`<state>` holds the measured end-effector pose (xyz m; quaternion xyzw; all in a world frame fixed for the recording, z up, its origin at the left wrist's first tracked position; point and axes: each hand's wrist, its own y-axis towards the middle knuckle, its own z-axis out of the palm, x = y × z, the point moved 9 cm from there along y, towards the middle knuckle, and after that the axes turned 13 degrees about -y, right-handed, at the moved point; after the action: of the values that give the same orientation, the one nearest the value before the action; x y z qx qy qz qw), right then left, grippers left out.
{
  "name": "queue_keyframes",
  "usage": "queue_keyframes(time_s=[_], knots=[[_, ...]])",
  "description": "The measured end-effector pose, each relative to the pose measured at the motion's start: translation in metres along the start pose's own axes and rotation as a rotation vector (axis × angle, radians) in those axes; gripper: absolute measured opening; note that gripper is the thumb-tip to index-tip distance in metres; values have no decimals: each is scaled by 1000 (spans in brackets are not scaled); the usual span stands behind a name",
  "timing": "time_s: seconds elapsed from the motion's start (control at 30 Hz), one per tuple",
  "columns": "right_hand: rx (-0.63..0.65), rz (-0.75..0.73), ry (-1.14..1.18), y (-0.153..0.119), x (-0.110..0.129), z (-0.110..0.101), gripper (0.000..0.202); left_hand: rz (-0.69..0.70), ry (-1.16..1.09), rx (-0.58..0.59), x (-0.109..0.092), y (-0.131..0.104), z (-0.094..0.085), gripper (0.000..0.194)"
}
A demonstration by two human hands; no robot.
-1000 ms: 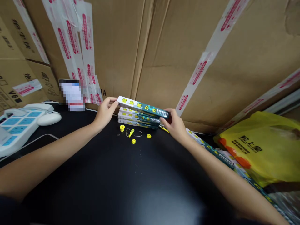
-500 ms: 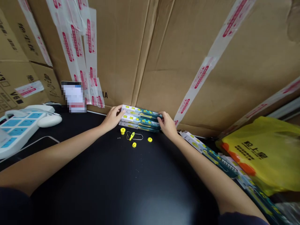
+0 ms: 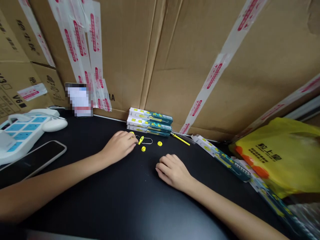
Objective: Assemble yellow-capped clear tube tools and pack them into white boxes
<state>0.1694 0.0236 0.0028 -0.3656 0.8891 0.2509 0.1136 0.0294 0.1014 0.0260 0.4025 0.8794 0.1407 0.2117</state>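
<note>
My left hand [image 3: 120,145] rests low on the black table with its fingers bent together. Its fingertips reach a yellow cap [image 3: 131,133], mostly covered, and the end of a bent wire hook; what they hold is hidden. Beside them lies a small yellow clip piece [image 3: 141,140] with a wire loop [image 3: 149,141]. Two yellow ring-shaped caps, one nearer me [image 3: 143,149] and one to the right [image 3: 159,143], sit apart from both hands. My right hand [image 3: 175,170] lies on the table, fingers loosely curled in, with nothing visible in them.
Two printed boxes [image 3: 150,126] are stacked against the cardboard wall, with a yellow rod [image 3: 181,139] beside them. More printed boxes [image 3: 221,156] lie right, before a yellow bag [image 3: 277,156]. Leftward are a power strip [image 3: 32,128], a flat phone [image 3: 32,163] and a propped phone [image 3: 79,100].
Both hands have left the stacked boxes and come back toward me. My left hand now covers the spot where a small spring lay. The yellow rod has come into view.
</note>
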Motion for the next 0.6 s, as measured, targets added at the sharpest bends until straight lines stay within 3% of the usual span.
queue_keyframes(time_s=[0.1, 0.2, 0.43, 0.5, 0.6], knots=[[-18, 108, 64, 2, -11, 6, 22, -95, 40, -24, 26, 2, -5, 24], [1, 239, 66, 1, -41, 16, 23, -111, 29, -60, 36, -3, -6, 25], [34, 575, -201, -40, -149, 20, 27, -37, -1, -45, 22, -8, 5, 27], [56, 603, -207, -50, -164, 25, 26, -31, 10, -35, 22, -7, 7, 27], [101, 571, -183, -51, -164, 38, 21, -24, 29, -17, 25, -8, 11, 29]])
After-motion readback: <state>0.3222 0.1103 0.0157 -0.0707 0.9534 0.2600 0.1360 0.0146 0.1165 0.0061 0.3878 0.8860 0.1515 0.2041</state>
